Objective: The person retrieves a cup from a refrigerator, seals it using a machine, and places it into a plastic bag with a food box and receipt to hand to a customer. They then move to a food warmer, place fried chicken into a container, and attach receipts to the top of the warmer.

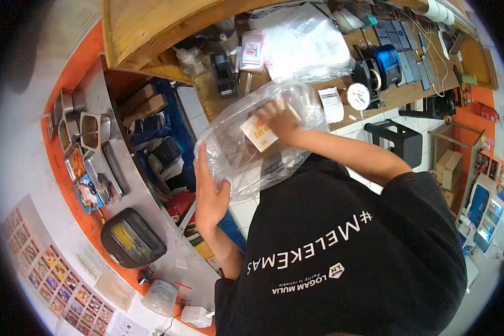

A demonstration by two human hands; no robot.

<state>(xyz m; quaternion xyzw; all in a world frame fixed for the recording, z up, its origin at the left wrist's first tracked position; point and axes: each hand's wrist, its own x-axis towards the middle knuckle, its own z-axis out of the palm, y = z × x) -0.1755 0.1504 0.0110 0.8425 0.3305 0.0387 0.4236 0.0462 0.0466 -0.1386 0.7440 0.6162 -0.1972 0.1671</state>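
Note:
A large clear plastic bag [229, 134] spreads between my hands in front of the black shirt. Against its left side is my left hand [210, 193], with the fingers stretched out and the thumb apart. At the bag's middle my right hand [280, 120] lies over a white box [261, 136] with orange lettering and grips it; the fingers are slightly blurred. The box appears within the bag's outline, tilted, its upper part covered by the hand.
A wooden table [341, 115] behind the bag carries a stack of clear plastic [308, 47], a receipt [331, 105], a tape roll [358, 96] and several phones [395, 33]. On the left, a metal counter [126, 193] holds metal trays [95, 130]. A black stool [396, 140] stands right.

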